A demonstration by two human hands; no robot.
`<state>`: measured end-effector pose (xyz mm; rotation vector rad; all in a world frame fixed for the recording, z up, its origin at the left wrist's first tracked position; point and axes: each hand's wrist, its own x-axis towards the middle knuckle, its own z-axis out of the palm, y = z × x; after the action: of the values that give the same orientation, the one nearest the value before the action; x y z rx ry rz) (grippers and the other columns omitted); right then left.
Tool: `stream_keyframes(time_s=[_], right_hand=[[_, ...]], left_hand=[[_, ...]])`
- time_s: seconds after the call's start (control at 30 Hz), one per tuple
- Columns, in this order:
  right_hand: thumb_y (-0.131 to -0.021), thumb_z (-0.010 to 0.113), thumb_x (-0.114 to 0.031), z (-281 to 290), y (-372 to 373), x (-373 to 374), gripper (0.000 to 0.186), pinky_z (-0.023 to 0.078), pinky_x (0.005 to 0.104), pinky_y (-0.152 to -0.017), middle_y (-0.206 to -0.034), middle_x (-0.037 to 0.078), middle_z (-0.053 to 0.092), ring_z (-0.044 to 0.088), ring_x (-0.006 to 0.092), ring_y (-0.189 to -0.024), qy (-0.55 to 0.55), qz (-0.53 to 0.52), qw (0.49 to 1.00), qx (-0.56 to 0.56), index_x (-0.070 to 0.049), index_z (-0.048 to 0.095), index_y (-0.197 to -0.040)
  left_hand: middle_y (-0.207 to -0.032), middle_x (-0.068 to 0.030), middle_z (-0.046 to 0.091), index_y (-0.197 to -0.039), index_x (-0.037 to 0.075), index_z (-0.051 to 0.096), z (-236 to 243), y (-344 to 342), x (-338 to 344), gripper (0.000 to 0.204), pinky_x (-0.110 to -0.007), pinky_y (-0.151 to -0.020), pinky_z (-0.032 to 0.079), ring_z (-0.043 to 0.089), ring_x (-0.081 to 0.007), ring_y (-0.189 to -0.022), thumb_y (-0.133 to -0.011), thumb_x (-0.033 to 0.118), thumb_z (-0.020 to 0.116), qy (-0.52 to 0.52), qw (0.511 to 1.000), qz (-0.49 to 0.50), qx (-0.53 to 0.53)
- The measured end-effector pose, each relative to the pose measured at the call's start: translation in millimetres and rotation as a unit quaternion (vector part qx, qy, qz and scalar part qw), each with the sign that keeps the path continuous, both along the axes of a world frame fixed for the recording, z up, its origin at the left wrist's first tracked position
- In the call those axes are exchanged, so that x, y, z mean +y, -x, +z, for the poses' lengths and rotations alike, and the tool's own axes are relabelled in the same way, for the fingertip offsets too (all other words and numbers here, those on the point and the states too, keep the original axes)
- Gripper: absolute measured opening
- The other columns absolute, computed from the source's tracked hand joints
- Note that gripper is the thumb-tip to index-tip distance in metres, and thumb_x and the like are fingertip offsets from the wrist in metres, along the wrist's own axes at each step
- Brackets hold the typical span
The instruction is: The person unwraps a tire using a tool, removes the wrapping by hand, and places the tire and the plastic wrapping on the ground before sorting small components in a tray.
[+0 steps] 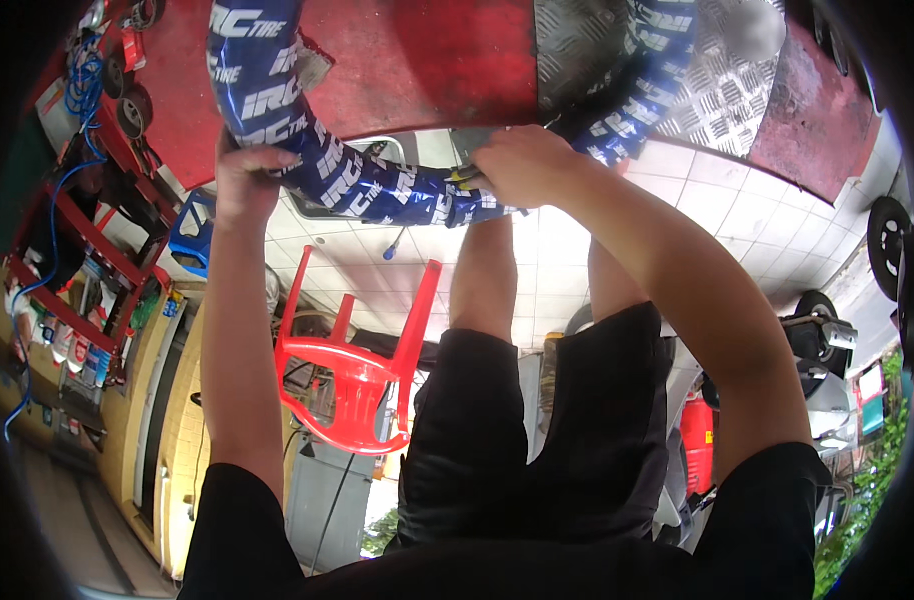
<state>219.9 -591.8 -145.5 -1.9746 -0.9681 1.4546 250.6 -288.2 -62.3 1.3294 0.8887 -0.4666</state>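
A tire wrapped in shiny blue plastic (352,185) with white lettering spans the upper middle of the head view, its upper part cut off by the frame. My left hand (247,175) is closed round its left side, with the thumb lying over the wrapping. At the near edge, my right hand (527,165) is closed on a small yellow-and-black tool (465,179), held against the wrapping. Fingers partly cover this tool, so I cannot tell its exact kind.
Beyond the tire stretches a red platform (427,70) with metal tread plate (587,50). A blue-handled tool (391,248) lies on the white tiled floor (717,195). There is a red plastic chair (347,375) at lower left, a red rack (67,260) farther left and wheels (889,240) at right.
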Motion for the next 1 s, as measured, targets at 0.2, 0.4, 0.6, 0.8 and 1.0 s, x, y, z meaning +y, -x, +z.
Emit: stream_keyframes(time_s=[0.2, 0.4, 0.6, 0.8, 1.0], right_hand=[[-0.078, 0.065, -0.025, 26, -18, 3, 0.022, 0.051, 0.0433, -0.079, -0.087, 0.017, 0.066, 0.065, 0.0322, -0.091, 0.074, 0.011, 0.997, 0.023, -0.005, 0.068, -0.088], [-0.076, 0.062, -0.019, 22, -30, -24, 0.033, 0.053, 0.0416, -0.08, -0.097, 0.017, 0.066, 0.064, 0.035, -0.095, 0.062, -0.045, 0.992, 0.105, -0.004, 0.062, -0.105], [-0.077, 0.065, -0.018, 32, -27, -18, 0.034, 0.053, 0.0407, -0.077, -0.106, 0.018, 0.062, 0.066, 0.0349, -0.089, 0.037, 0.033, 0.999, -0.001, -0.002, 0.06, -0.106], [-0.076, 0.068, -0.018, 36, -38, -10, 0.027, 0.054, 0.0393, -0.071, -0.098, 0.016, 0.066, 0.068, 0.0282, -0.087, 0.034, 0.119, 0.99, -0.066, -0.004, 0.065, -0.098], [-0.069, 0.072, -0.018, 34, -46, 12, 0.016, 0.054, 0.0392, -0.07, -0.082, 0.013, 0.069, 0.068, 0.0265, -0.085, 0.067, 0.149, 0.985, -0.059, -0.006, 0.073, -0.079]], left_hand=[[-0.105, -0.0143, 0.063, -0.119, -0.005, 0.051, 19, 16, -8, 0.077, -0.037, -0.083, 0.053, 0.062, -0.0295, -0.098, -0.043, -0.012, 0.06, 0.03, 0.999, -0.007, -0.044], [-0.114, -0.0149, 0.06, -0.125, -0.005, 0.046, 25, 27, -4, 0.089, -0.039, -0.093, 0.047, 0.059, -0.0305, -0.106, -0.038, -0.017, 0.062, 0.041, 0.996, -0.019, -0.077], [-0.115, -0.0156, 0.06, -0.126, -0.005, 0.045, 29, 32, -5, 0.091, -0.04, -0.095, 0.047, 0.058, -0.0306, -0.108, -0.038, -0.019, 0.065, 0.046, 0.995, -0.015, -0.091], [-0.115, -0.0155, 0.06, -0.126, -0.006, 0.045, 32, 24, -13, 0.092, -0.04, -0.095, 0.046, 0.059, -0.0296, -0.107, -0.038, -0.016, 0.067, 0.024, 0.993, -0.035, -0.108], [-0.114, -0.0157, 0.061, -0.125, -0.006, 0.046, 29, 21, -9, 0.091, -0.039, -0.094, 0.046, 0.06, -0.0293, -0.106, -0.037, -0.015, 0.067, 0.02, 0.994, -0.046, -0.096]])
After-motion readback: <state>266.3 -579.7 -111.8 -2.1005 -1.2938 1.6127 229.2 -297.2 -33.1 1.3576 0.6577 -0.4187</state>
